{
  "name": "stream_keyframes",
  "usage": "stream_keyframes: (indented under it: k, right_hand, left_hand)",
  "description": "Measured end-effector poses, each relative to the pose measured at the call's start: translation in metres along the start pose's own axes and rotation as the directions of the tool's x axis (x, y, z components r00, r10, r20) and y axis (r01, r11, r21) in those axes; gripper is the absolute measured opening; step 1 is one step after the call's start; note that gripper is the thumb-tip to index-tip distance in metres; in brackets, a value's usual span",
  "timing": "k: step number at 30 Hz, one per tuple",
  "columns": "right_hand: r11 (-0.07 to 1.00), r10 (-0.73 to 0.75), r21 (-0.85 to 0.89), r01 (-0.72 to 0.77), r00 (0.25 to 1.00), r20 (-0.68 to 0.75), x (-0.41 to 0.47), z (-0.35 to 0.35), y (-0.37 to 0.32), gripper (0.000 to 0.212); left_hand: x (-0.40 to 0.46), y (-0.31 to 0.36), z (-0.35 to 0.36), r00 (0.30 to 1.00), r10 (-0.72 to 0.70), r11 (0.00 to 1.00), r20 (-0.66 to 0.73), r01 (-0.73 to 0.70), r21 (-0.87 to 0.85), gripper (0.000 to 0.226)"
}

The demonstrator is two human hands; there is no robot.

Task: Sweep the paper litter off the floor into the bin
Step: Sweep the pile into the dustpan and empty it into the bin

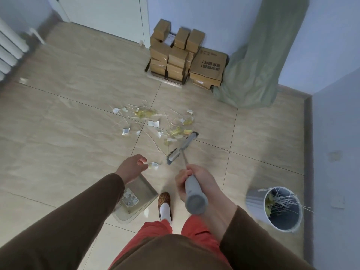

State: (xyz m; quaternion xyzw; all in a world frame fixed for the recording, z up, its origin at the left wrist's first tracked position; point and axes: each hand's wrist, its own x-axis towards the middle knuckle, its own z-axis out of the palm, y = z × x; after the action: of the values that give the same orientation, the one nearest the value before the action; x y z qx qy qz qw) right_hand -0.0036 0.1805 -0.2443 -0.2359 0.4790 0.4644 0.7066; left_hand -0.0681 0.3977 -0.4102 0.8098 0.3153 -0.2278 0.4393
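Note:
White paper scraps, yellow wrappers and thin sticks, the litter point(153, 123), lie scattered on the beige tile floor ahead of me. One scrap point(154, 165) lies close to my left hand. My right hand point(196, 180) grips the grey handle of a broom, and the broom head point(182, 149) rests on the floor at the right edge of the litter. My left hand point(132, 168) hovers with loosely curled fingers and nothing visible in it, just above a translucent grey dustpan point(140, 193) that holds a few scraps. A grey bin point(253, 199) stands at my right, with sticks and wrappers inside.
Stacked cardboard boxes point(175, 55) stand against the far wall beside a green curtain point(253, 71) that reaches the floor. A white radiator point(7, 49) is at far left and a white door point(105, 14) behind. A blue wall point(335, 152) runs close behind the bin. My slippered foot point(164, 203) is next to the dustpan.

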Motion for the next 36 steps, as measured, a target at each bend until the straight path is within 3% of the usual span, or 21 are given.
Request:
stream_keyframes:
  k: [7,11,16,20,27,32,36]
  right_hand:
    - [0.950,0.144,-0.286,-0.126,0.989,0.042,-0.003,0.039,0.018,0.024]
    - [0.903,0.233,-0.396,-0.164,0.963,0.133,0.057,0.082,0.017,0.021]
    - [0.843,0.365,-0.482,-0.239,0.912,0.187,0.155,0.159,0.014,0.033]
    - [0.771,0.437,-0.565,-0.293,0.889,0.135,0.239,0.224,0.011,0.028]
    - [0.741,0.351,-0.637,-0.214,0.932,0.095,0.343,0.266,-0.033,0.009]
    - [0.809,0.222,-0.572,-0.132,0.971,0.091,0.330,0.207,-0.108,0.006]
    - [0.891,0.089,-0.452,-0.048,0.994,0.070,0.279,0.138,-0.120,0.012]
  left_hand:
    - [-0.004,-0.017,-0.035,0.996,-0.062,0.996,-0.060,0.058,-0.074,0.029]
    - [-0.001,-0.032,-0.050,0.990,-0.098,0.991,-0.104,0.087,-0.105,0.027]
    - [0.015,-0.035,-0.069,0.981,-0.146,0.972,-0.130,0.118,-0.202,0.019]
    - [0.041,-0.042,-0.097,0.971,-0.181,0.953,-0.158,0.134,-0.272,0.016]
    - [0.083,-0.063,-0.130,0.942,-0.274,0.917,-0.195,0.195,-0.349,0.015]
    - [0.082,-0.062,-0.120,0.959,-0.256,0.915,-0.123,0.200,-0.351,0.015]
    - [0.070,-0.061,-0.105,0.980,-0.196,0.936,-0.036,0.176,-0.305,0.018]
